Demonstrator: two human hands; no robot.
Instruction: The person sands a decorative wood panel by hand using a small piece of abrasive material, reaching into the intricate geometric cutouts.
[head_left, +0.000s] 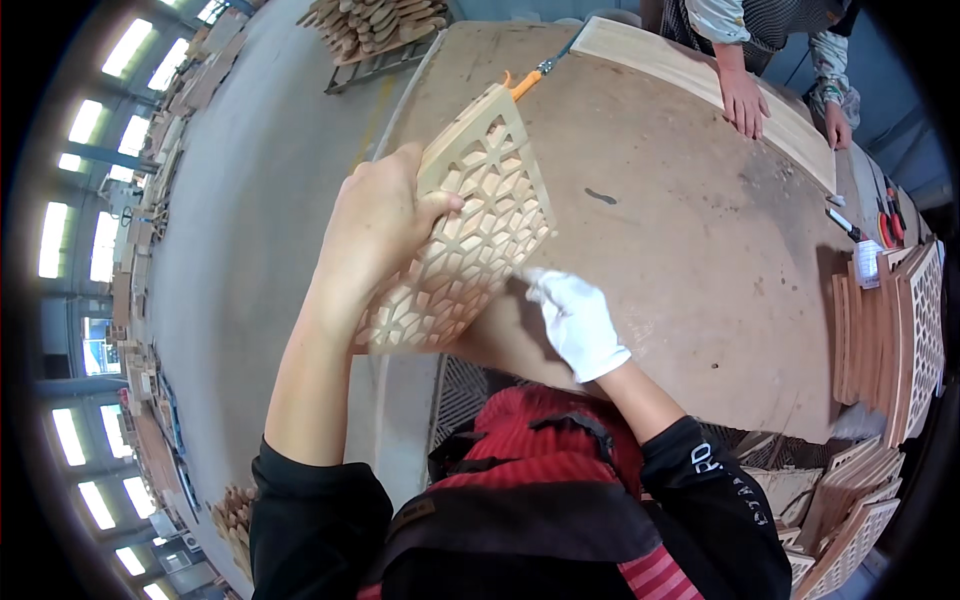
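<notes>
My bare left hand (382, 217) grips one edge of a wooden panel (480, 225) cut through with a geometric lattice, its thumb lying on the patterned face. The panel is tilted up over the left edge of the worktable. My right hand (574, 322), in a white glove, is at the panel's lower right edge; its fingertips are blurred, and whether they touch the edge or hold something small I cannot tell. Just beyond the panel's upper corner is an orange air blow gun (527, 84) on a blue hose, lying on the brown tabletop (675, 300).
Across the table a person's hands rest at a long pale wooden board (697, 82). At the right stand stacked lattice panels (915, 337), a marker (844, 223) and red-handled pliers or cutters (890, 225). More panels (847, 532) are lower right. Wooden pieces (371, 26) lie piled beyond the table.
</notes>
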